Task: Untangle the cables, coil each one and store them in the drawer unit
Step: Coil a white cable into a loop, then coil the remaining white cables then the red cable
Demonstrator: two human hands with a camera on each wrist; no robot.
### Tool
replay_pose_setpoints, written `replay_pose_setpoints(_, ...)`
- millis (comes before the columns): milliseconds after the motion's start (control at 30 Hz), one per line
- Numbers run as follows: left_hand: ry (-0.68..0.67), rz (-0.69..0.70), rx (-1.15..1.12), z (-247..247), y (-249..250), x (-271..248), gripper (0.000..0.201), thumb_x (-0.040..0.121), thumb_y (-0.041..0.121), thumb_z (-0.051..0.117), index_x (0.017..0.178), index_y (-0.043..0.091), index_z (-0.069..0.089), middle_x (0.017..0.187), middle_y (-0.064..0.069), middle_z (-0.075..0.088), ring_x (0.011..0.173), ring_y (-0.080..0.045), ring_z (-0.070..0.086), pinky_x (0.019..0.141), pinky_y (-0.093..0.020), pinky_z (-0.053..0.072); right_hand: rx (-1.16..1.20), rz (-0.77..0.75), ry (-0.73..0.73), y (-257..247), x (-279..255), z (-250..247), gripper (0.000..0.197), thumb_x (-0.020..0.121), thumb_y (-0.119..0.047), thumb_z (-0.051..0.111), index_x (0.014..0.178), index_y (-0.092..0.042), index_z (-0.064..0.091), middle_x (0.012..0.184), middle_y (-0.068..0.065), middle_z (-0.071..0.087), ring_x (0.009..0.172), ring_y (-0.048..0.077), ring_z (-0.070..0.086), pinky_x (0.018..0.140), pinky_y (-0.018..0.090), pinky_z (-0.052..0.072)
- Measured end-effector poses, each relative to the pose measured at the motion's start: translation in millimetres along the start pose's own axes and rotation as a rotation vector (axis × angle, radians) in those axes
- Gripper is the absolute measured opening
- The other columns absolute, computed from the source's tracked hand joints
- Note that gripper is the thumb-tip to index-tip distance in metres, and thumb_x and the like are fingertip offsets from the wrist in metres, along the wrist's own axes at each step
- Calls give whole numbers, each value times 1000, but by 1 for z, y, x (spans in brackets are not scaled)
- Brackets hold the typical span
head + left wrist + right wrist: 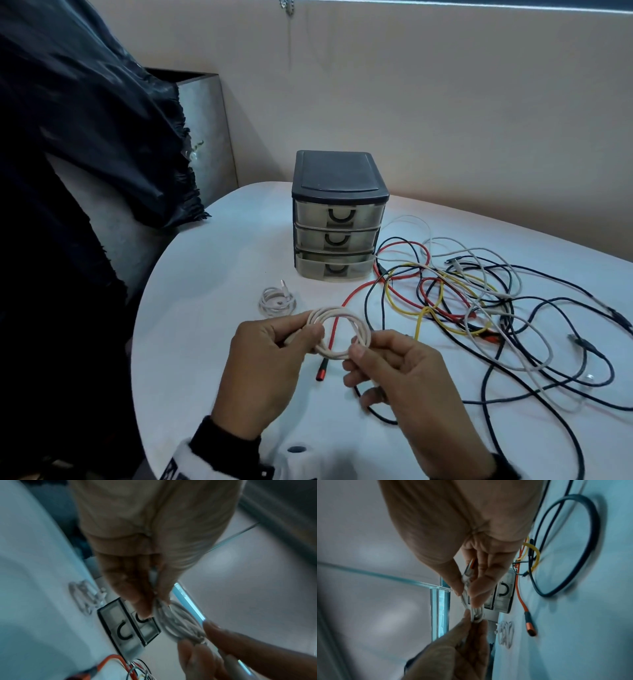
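A cream cable wound into a small coil (342, 311) hangs above the white table (212, 308) between my hands. My left hand (310, 334) pinches its left side, thumb against fingertips. My right hand (358, 353) pinches the right side of the ring. The wrist views show the same coil (178, 623) (476, 612) gripped by my left hand (154, 601) and right hand (467, 596). A second white coil (276, 301) lies on the table. The drawer unit (337, 219), dark-topped with three translucent drawers, stands behind. A tangle of cables (462, 294) spreads to the right.
A red cable (346, 301) with a red plug runs under the coil towards me. Black, yellow, red and grey cables cross each other over the right half of the table. A dark cloth (85, 154) hangs at the left, beside a grey box. The wall is close behind.
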State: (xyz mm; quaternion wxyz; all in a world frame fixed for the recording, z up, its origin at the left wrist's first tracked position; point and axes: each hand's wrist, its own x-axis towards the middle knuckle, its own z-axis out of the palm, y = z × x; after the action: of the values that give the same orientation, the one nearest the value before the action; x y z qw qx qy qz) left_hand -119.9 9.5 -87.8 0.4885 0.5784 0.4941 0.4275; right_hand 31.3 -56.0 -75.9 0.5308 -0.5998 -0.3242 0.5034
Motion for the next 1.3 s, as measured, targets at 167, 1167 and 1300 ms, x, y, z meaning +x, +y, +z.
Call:
replay_pose_setpoints(167, -29, -41, 288, -21, 3, 0, 18, 88, 27, 71, 72, 29, 79, 62, 9, 72, 63, -4, 69, 74, -32, 58, -71, 42, 14, 10, 4, 21, 13, 91, -13, 67, 84, -3, 71, 68, 13, 72, 55, 20, 66, 49, 27, 51)
replay_pose_setpoints(1167, -422, -385, 147, 37, 53, 18, 20, 93, 27, 67, 96, 7, 68, 84, -5, 76, 65, -18, 73, 52, -22, 51, 66, -99, 350, 14, -33, -29, 11, 90, -13, 67, 82, -5, 71, 63, 14, 69, 51, 19, 58, 49, 33, 45)
replay_pose_setpoints(1300, -282, -251, 540, 71, 55, 40, 7, 89, 19, 63, 91, 13, 63, 88, -5, 69, 78, -22, 69, 62, -27, 51, 139, -142, 416, 15, -40, -44, 15, 91, -11, 66, 78, -6, 70, 60, 14, 67, 47, 16, 56, 48, 32, 44)
